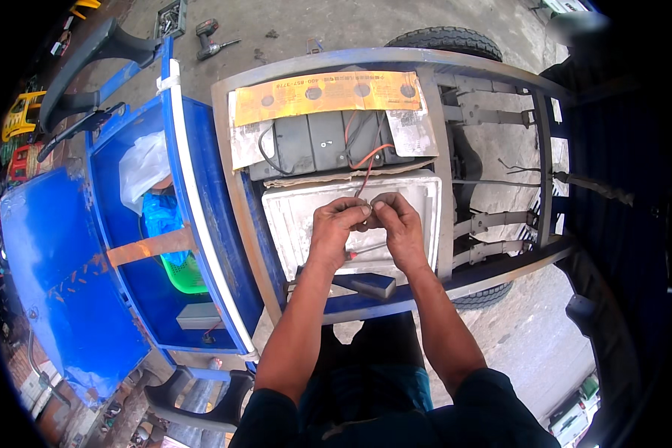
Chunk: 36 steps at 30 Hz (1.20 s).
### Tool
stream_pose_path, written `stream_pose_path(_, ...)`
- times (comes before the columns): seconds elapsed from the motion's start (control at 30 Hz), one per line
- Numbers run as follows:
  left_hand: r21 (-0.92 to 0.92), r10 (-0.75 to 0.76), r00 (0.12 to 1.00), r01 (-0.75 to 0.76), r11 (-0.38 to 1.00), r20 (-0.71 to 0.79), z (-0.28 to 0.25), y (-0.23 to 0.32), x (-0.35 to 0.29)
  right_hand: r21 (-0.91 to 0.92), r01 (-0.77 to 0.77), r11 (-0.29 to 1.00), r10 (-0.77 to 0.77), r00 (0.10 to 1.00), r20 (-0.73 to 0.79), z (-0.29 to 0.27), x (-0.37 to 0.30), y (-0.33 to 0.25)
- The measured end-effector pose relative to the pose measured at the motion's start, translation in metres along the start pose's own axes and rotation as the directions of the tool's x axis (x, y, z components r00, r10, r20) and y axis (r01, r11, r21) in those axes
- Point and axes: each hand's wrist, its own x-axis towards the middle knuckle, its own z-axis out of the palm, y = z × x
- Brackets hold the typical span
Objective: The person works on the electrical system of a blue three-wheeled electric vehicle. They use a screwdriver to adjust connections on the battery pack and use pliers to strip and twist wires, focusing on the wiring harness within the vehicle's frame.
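Observation:
My left hand [337, 225] and my right hand [398, 226] meet above a white foam-like box [291, 224], fingertips pinched together. A thin red wire [367, 181] runs down from dark grey batteries [317, 142] into the pinch of both hands; its end is hidden by the fingers. Below my left hand, a slim rod with a red end [352, 255] lies across the white box. A dark blue and black block-shaped piece [373, 284] sits on the frame's near edge, between my forearms. Over the batteries' far side lies a yellow strip with round holes [328, 97].
A metal vehicle frame [448, 179] surrounds the batteries, with crossbars and tyres [444, 41] at right. On the left stands an open blue metal compartment [224, 201] holding plastic bags and a green basket [185, 275]. A cordless drill [210, 41] lies on the floor beyond.

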Motion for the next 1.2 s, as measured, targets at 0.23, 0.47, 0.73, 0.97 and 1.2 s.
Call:
stream_pose_path(0.23, 0.212, -0.002, 0.997, -0.014, 0.977, 0.074, -0.002, 0.013, -0.002, -0.077, -0.012, 0.997, 0.013, 1.000, 0.014, 0.001, -0.002, -0.007)
stream_pose_path(0.47, 0.186, -0.011, 0.998, -0.002, 0.983, 0.070, -0.005, 0.013, -0.003, -0.081, 0.002, 0.997, 0.001, 1.000, 0.031, 0.001, 0.000, -0.003)
stream_pose_path(0.73, 0.077, -0.014, 0.999, 0.010, 0.997, 0.041, -0.007, 0.012, -0.002, -0.059, -0.019, 0.998, 0.018, 1.000, -0.017, 0.009, 0.000, -0.006)
stream_pose_path(0.97, 0.125, -0.012, 0.997, 0.002, 0.992, 0.073, -0.010, 0.011, 0.002, -0.033, -0.052, 0.998, 0.051, 0.998, -0.027, 0.011, 0.000, -0.006)
stream_pose_path(1.2, -0.033, -0.022, 1.000, 0.023, 0.999, 0.018, -0.009, 0.005, 0.006, -0.039, -0.044, 0.998, 0.043, 0.999, -0.023, 0.011, 0.002, -0.001)
